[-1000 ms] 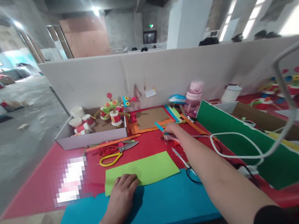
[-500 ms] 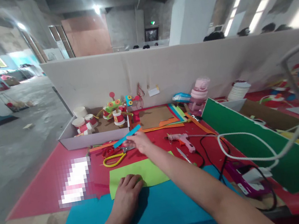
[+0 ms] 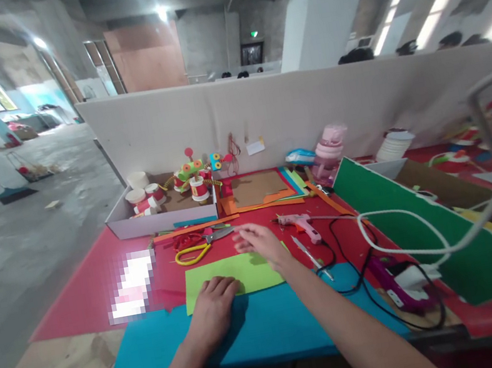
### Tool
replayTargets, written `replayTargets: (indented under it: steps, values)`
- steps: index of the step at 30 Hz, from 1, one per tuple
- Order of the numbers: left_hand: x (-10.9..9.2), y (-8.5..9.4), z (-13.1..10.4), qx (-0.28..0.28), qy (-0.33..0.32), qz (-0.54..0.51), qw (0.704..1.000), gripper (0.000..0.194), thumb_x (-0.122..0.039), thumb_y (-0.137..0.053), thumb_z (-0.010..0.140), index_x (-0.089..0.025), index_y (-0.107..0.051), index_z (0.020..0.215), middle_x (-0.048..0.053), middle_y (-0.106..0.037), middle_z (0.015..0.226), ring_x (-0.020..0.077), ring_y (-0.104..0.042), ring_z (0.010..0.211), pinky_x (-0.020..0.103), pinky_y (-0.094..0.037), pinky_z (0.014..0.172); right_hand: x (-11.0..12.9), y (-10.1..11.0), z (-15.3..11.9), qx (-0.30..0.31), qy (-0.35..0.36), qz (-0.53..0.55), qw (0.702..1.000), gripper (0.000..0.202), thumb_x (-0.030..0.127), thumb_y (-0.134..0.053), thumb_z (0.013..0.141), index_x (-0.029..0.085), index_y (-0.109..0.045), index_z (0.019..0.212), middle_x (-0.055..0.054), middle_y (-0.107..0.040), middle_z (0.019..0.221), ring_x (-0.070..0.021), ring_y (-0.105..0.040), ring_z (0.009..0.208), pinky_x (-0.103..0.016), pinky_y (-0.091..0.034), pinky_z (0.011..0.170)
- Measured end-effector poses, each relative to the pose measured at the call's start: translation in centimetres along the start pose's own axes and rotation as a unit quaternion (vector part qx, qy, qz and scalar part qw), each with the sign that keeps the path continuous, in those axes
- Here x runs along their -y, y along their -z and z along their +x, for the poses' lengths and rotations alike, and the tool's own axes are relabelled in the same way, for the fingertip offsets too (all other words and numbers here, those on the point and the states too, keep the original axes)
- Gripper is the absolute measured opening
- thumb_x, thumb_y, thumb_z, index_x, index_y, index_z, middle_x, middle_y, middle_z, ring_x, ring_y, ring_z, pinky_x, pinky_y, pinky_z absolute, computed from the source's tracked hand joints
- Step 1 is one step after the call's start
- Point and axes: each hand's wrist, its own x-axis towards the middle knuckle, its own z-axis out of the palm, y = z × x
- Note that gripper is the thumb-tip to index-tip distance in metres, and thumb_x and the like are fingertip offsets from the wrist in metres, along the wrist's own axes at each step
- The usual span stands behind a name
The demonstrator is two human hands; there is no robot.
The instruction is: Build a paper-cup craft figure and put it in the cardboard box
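My left hand [image 3: 215, 307] lies palm down with its fingers resting on a lime-green sheet of paper [image 3: 257, 277] and the blue sheet [image 3: 289, 322] under it. Over the green sheet's far edge is my right hand [image 3: 259, 245], empty, its fingers loosely bent and pointing left. Just left of its fingertips lie scissors with yellow handles [image 3: 194, 255], their blades toward the hand. Beyond them a blue paper strip [image 3: 195, 221] lies against the front of the white box, near an orange strip [image 3: 215, 223].
The white box [image 3: 162, 221] holds paper cups and a cup figure [image 3: 199, 186]. A pink glue gun [image 3: 301, 225], a craft knife [image 3: 306, 251] and black cable lie on the right. Farther right stand a purple power strip [image 3: 394, 284] and a green board [image 3: 435, 233].
My right hand has let go of the blue strip, which now lies by the box, and has drawn back toward me and right. My left hand stays on the green sheet.
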Motion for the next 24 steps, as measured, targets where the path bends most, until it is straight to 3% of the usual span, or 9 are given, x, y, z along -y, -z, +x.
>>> replayTargets:
  steps: [3, 4, 7, 9, 11, 13, 16, 21, 24]
  values:
    - [1.7, 2.8, 1.5, 0.054, -0.068, -0.051, 0.995, 0.036, -0.025, -0.051, 0.089, -0.026, -0.057, 0.125, 0.006, -0.065, 0.121, 0.0229, -0.056, 0.111, 0.036, -0.045, 0.089, -2.2, 2.7, -4.0, -0.039, 0.090, -0.217, 0.971, 0.020, 0.029, -0.053, 0.089, 0.018, -0.068, 0.087, -0.004, -0.071, 0.080, -0.0154, -0.067, 0.073, -0.025, -0.054, 0.068]
    - [2.8, 3.8, 2.5, 0.051, -0.062, -0.068, 0.994, 0.034, -0.029, -0.052, 0.089, -0.026, -0.059, 0.123, 0.006, -0.066, 0.117, 0.0212, -0.058, 0.107, 0.034, -0.047, 0.088, -3.0, 3.0, -4.9, -0.036, 0.109, -0.273, 0.955, 0.022, 0.031, -0.052, 0.089, 0.018, -0.069, 0.085, -0.004, -0.072, 0.079, -0.0159, -0.067, 0.074, -0.025, -0.053, 0.070]
    - [7.5, 6.0, 6.6, -0.022, 0.077, 0.006, 0.997, 0.031, -0.028, -0.043, 0.093, -0.019, -0.066, 0.110, 0.010, -0.070, 0.107, 0.0220, -0.062, 0.100, 0.033, -0.048, 0.086, -4.6, 2.5, -6.6, 0.014, 0.198, -0.401, 0.894, 0.021, 0.032, -0.053, 0.089, 0.021, -0.072, 0.089, -0.004, -0.073, 0.091, -0.0176, -0.066, 0.088, -0.028, -0.050, 0.083]
    - [10.4, 6.4, 9.2, 0.024, 0.150, 0.102, 0.983, 0.028, -0.025, -0.045, 0.091, -0.018, -0.069, 0.104, 0.011, -0.070, 0.101, 0.0236, -0.062, 0.098, 0.033, -0.048, 0.085, -5.0, 2.0, -7.0, 0.062, 0.248, -0.454, 0.854, 0.022, 0.037, -0.062, 0.085, 0.022, -0.072, 0.096, -0.006, -0.072, 0.104, -0.0206, -0.063, 0.102, -0.033, -0.046, 0.095]
    - [12.4, 6.0, 11.0, 0.068, 0.177, 0.160, 0.969, 0.024, -0.024, -0.049, 0.087, -0.019, -0.070, 0.100, 0.011, -0.070, 0.099, 0.0248, -0.063, 0.096, 0.035, -0.048, 0.083, -5.2, 1.8, -7.1, 0.084, 0.269, -0.482, 0.830, 0.033, 0.043, -0.071, 0.078, 0.021, -0.071, 0.103, -0.007, -0.069, 0.114, -0.0236, -0.059, 0.110, -0.037, -0.043, 0.100]
    - [13.3, 5.3, 11.9, 0.074, 0.184, 0.184, 0.963, 0.024, -0.020, -0.048, 0.086, -0.019, -0.070, 0.095, 0.012, -0.070, 0.099, 0.0256, -0.062, 0.099, 0.036, -0.047, 0.085, -5.4, 1.9, -7.0, 0.082, 0.274, -0.492, 0.823, 0.041, 0.045, -0.075, 0.073, 0.021, -0.070, 0.106, -0.007, -0.067, 0.117, -0.0246, -0.058, 0.112, -0.038, -0.043, 0.100]
    - [13.6, 4.3, 12.1, 0.064, 0.186, 0.199, 0.960, 0.028, -0.017, -0.044, 0.088, -0.020, -0.071, 0.094, 0.014, -0.068, 0.104, 0.0263, -0.059, 0.107, 0.035, -0.046, 0.087, -5.5, 2.1, -7.0, 0.081, 0.282, -0.494, 0.819, 0.037, 0.044, -0.073, 0.075, 0.022, -0.071, 0.105, -0.007, -0.068, 0.115, -0.0240, -0.058, 0.110, -0.038, -0.044, 0.098]
    - [13.7, 3.4, 12.2, 0.056, 0.192, 0.195, 0.960, 0.039, -0.020, -0.038, 0.092, -0.027, -0.059, 0.124, 0.009, -0.070, 0.100, 0.0220, -0.065, 0.090, 0.031, -0.048, 0.077, -5.2, 2.1, -7.0, 0.085, 0.286, -0.501, 0.812, 0.028, 0.034, -0.068, 0.081, 0.023, -0.069, 0.107, -0.007, -0.068, 0.112, -0.0222, -0.058, 0.109, -0.037, -0.045, 0.097]
    - [13.8, 3.0, 12.3, 0.059, 0.161, 0.194, 0.966, 0.033, -0.022, -0.040, 0.092, -0.021, -0.064, 0.115, 0.010, -0.069, 0.099, 0.0204, -0.063, 0.091, 0.030, -0.047, 0.080, -5.1, 2.1, -7.0, 0.088, 0.287, -0.501, 0.812, 0.025, 0.030, -0.066, 0.082, 0.023, -0.069, 0.107, -0.006, -0.068, 0.111, -0.0214, -0.059, 0.107, -0.037, -0.045, 0.096]
